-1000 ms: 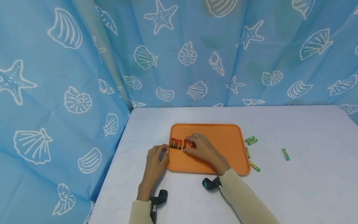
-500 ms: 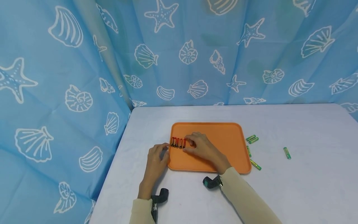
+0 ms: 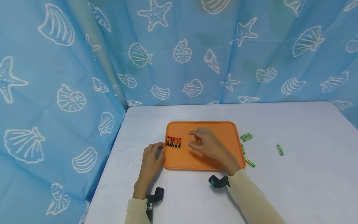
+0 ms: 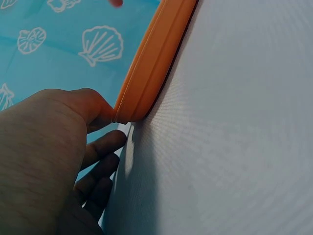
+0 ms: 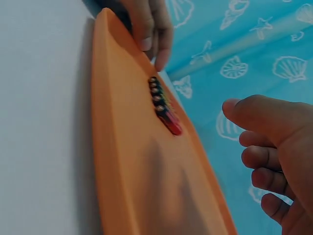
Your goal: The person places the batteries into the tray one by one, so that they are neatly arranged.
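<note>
Several red-and-black batteries [image 3: 173, 142] lie side by side in a row at the left end of an orange tray [image 3: 179, 161]. My left hand [image 3: 151, 162] is at the tray's left side, with thumb and forefinger at the rim; the left wrist view shows the thumb against the tray's corner [image 4: 129, 110] and the other fingers loosely bent below. Over the middle of the tray, my right hand [image 3: 210, 145] is apart from the batteries, thumb and fingers spread with nothing between them. In the right wrist view the row of batteries [image 5: 164, 107] lies beyond that hand.
Green batteries lie to the right of the tray on the white table [image 3: 302, 186]: a pair [image 3: 246, 137], two more along the tray's right edge [image 3: 250, 162], and a single one [image 3: 280, 150] farther right. A blue shell-print curtain [image 3: 167, 74] hangs behind and at the left.
The right hand first brought the rightmost red battery closer to the row, then let go of it and drew back to the right. My left hand stays at the tray's edge.
</note>
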`<state>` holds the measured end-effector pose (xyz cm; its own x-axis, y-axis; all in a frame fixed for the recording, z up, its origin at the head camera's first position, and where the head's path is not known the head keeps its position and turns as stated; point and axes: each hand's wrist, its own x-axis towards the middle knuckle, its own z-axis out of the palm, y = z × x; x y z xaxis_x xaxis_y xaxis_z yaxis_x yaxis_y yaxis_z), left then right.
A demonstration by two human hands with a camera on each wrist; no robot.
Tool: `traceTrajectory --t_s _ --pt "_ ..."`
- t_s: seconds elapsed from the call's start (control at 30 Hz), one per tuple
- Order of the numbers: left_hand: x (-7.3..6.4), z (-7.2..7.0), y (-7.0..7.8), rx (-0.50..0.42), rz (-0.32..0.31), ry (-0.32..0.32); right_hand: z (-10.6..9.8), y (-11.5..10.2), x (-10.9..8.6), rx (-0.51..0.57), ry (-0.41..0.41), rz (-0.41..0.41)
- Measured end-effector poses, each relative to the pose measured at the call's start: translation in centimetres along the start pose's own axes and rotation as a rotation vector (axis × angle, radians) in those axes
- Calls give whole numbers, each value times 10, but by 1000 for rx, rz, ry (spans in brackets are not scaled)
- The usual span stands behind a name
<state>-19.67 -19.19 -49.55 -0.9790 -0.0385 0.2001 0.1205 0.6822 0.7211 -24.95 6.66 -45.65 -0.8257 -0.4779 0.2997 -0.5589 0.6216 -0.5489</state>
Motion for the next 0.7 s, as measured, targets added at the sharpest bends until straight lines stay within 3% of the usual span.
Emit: traceTrajectory --t_s 0.2,0.4,0.7 --pt "-1 0 1 -5 -18 -8 -22 10 -26 -13 37 30" --pt "-1 2 1 6 -18 -6 -48 31 -67 -94 90 35" --pt "-1 -1 1 17 -30 -22 -66 62 -123 -162 245 73"
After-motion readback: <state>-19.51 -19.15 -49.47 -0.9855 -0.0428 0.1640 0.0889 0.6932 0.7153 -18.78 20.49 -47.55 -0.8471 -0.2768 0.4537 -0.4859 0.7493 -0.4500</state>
